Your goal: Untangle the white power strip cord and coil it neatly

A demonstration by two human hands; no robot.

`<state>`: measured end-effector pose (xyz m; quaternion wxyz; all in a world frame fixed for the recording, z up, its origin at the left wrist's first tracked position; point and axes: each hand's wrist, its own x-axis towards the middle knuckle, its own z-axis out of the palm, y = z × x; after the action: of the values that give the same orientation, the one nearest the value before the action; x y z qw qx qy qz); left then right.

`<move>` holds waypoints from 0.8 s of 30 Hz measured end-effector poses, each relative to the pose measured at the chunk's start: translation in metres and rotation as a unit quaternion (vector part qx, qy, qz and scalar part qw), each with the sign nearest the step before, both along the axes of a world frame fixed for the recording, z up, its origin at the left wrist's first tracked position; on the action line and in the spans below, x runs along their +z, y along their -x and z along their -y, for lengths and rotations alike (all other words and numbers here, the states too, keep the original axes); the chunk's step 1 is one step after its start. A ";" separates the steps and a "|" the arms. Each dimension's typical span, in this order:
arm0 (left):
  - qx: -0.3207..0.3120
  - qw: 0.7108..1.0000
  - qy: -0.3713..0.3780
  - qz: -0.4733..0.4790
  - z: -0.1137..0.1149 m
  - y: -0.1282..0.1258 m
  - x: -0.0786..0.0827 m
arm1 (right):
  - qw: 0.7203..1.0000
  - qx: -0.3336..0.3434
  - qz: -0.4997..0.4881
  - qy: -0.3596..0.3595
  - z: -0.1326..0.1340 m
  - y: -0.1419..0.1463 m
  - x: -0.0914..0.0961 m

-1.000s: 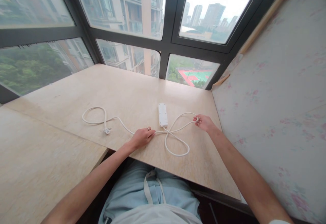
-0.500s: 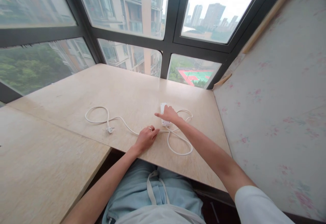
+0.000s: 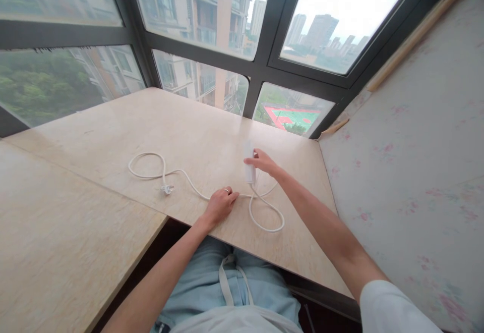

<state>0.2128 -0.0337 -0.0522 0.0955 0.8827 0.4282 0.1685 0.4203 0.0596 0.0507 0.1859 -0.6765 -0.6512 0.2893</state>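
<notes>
Gripped in my right hand (image 3: 262, 160) is a white power strip (image 3: 249, 171), thumb on its near face and fingers behind it. The strip looks tipped up on its side. A white power cord (image 3: 266, 231) runs from its lower end and loops on the tabletop. My left hand (image 3: 222, 203), a ring on one finger, rests near the front edge with its fingertips closed around the cord. Left of that hand the cord curls into another loop and ends in a plug (image 3: 167, 189).
The pale marble-patterned tabletop (image 3: 113, 126) reaches back to dark-framed windows (image 3: 258, 73). A flowered wall (image 3: 408, 171) bounds the right side. At the left front, another board (image 3: 75, 232) meets a dark gap above my legs.
My right hand has taken hold of the power strip and tilted it up from lying flat. My left hand stays at the cord. The view has turned slightly.
</notes>
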 end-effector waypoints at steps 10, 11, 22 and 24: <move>0.144 0.989 -0.016 0.026 -0.001 0.008 0.008 | 0.857 -0.212 -0.363 -0.297 0.102 -0.125 0.049; 0.160 0.986 -0.021 0.027 -0.002 0.009 0.009 | 0.847 -0.229 -0.383 -0.289 0.111 -0.130 0.044; 0.262 0.965 -0.018 -0.009 -0.016 0.033 0.026 | 0.743 -0.349 -0.550 -0.153 0.113 -0.157 -0.025; 0.275 0.961 -0.013 -0.025 -0.019 0.039 0.030 | 0.744 -0.377 -0.541 -0.107 0.098 -0.171 -0.032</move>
<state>0.1736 -0.0148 -0.0226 0.0236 0.7362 0.6542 0.1716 0.5910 -0.0387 0.0189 0.6726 -0.5721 -0.1596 0.4414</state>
